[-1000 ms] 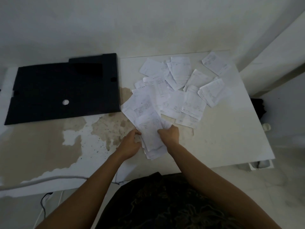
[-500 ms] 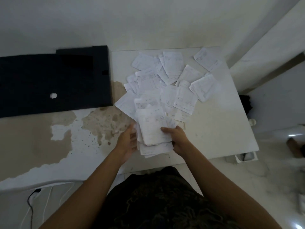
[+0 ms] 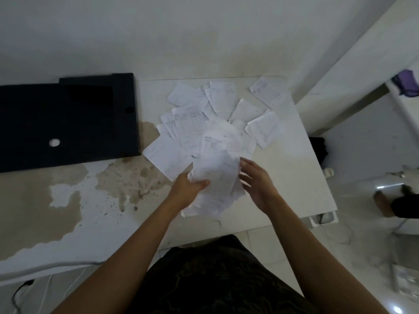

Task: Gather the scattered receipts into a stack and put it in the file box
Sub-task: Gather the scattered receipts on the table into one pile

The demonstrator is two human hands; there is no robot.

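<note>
A loose stack of white receipts (image 3: 215,175) is held above the table's near edge. My left hand (image 3: 188,191) grips its lower left side, thumb on top. My right hand (image 3: 258,184) is beside the stack's right edge with fingers spread, holding nothing. More scattered receipts (image 3: 217,114) lie fanned over the white table (image 3: 294,177) beyond the stack. One receipt (image 3: 166,158) lies at the left of the pile. The black file box (image 3: 68,123) lies flat at the far left, with a small round hole in its face.
The tabletop at the left is stained and peeling (image 3: 127,184). A wall rises just behind the table. A cable (image 3: 20,291) hangs below the table's front left. Another person's foot (image 3: 383,202) shows on the tiled floor at the right.
The stack has lifted and blurred with motion. My right hand has let go of it and opened beside it, while my left hand keeps hold.
</note>
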